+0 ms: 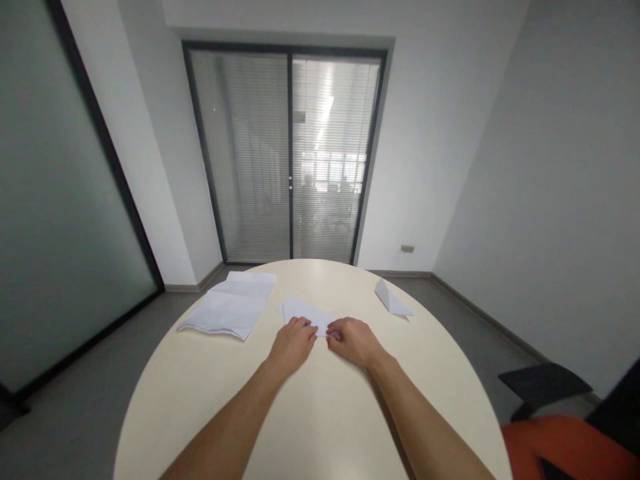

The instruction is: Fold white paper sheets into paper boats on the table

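A folded white sheet of paper (303,311) lies on the round cream table (320,413) in front of me. My left hand (293,345) rests on its near edge with fingers curled down onto it. My right hand (353,340) sits just to the right, fingers bent and pinching the sheet's near right corner. Both hands press the same sheet, almost touching each other.
A creased, unfolded white sheet (231,306) lies at the table's left. A small folded paper piece (391,299) sits at the far right. An orange and black chair (565,433) stands at lower right. Glass doors with blinds (287,157) are behind the table.
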`<state>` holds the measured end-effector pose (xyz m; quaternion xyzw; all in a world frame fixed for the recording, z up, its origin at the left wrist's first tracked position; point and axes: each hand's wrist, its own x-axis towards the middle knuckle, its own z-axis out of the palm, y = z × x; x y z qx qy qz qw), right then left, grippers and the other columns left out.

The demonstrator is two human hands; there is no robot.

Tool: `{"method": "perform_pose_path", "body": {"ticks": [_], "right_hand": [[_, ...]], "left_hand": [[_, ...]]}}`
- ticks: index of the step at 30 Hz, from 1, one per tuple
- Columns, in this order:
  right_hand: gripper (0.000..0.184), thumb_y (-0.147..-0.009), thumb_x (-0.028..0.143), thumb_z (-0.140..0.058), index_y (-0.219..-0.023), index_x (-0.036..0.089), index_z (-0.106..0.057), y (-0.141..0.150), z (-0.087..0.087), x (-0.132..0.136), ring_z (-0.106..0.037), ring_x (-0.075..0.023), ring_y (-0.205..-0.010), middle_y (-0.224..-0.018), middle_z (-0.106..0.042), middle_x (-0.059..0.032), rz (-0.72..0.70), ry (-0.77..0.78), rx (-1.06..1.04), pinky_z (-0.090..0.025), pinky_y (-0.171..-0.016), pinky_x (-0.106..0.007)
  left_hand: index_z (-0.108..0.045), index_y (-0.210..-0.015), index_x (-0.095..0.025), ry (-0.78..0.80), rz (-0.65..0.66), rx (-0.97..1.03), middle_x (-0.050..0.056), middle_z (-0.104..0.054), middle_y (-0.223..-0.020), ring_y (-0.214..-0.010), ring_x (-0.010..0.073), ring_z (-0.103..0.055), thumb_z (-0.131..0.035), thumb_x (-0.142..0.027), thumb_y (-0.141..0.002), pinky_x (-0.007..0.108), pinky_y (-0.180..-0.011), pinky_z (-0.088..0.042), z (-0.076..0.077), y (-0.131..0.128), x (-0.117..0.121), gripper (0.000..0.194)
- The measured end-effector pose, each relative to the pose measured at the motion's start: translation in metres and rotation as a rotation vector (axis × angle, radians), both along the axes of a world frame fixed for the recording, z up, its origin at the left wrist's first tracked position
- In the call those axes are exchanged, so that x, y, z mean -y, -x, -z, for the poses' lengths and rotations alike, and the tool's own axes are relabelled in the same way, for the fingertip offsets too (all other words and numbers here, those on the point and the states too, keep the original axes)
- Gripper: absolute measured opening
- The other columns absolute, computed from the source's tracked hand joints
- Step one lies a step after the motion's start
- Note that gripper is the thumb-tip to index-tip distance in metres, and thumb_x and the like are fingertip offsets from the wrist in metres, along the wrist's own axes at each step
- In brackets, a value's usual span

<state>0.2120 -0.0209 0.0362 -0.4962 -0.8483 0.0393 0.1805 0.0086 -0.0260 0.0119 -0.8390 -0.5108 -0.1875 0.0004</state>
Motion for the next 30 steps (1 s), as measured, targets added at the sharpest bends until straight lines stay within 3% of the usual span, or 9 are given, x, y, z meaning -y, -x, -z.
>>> {"method": "perform_pose_path", "body": {"ticks": [5,12,20,30], "right_hand": [[0.027,-0.089,0.028,-0.050,-0.080,0.025,-0.075,0.003,-0.004,0.003,-0.069,-0.0210,-0.081,-0.088,-0.077,-0.0062,0.054,0.010,0.079,-0.042,-0.074,-0.028],[0.031,-0.089,0.026,-0.050,-0.109,0.027,-0.073,-0.002,-0.004,-0.001,-0.070,-0.0213,-0.089,-0.100,-0.077,-0.0049,0.079,0.027,0.012,-0.044,-0.076,-0.028],[0.029,-0.091,0.024,-0.048,-0.114,0.024,-0.066,-0.005,0.007,-0.006,-0.067,-0.0169,-0.084,-0.095,-0.074,-0.0034,0.062,0.073,-0.162,-0.042,-0.072,-0.024],[0.029,-0.090,0.021,-0.050,-0.116,0.021,-0.062,-0.008,0.019,-0.015,-0.062,-0.0181,-0.089,-0.095,-0.069,-0.0051,0.067,0.072,-0.226,-0.044,-0.079,-0.026]], "left_hand": [[-0.069,-0.119,-0.027,0.012,0.000,0.011,0.006,-0.065,-0.122,-0.115,0.0227,-0.053,-0.048,-0.028,-0.098,0.037,-0.097,-0.046,-0.001,0.000,0.000,0.030],[-0.071,-0.115,-0.028,0.029,0.132,0.059,0.002,-0.067,-0.117,-0.111,0.0194,-0.056,-0.047,-0.019,-0.097,0.033,-0.098,-0.045,-0.001,-0.002,0.000,0.031],[-0.073,-0.109,-0.025,0.046,0.165,0.079,0.002,-0.068,-0.116,-0.110,0.0204,-0.057,-0.047,-0.012,-0.094,0.034,-0.098,-0.045,-0.002,-0.002,0.001,0.032],[-0.068,-0.118,-0.031,0.040,0.198,0.005,0.002,-0.067,-0.113,-0.106,0.0194,-0.057,-0.043,-0.016,-0.098,0.032,-0.091,-0.046,-0.006,-0.004,0.006,0.035]]}}
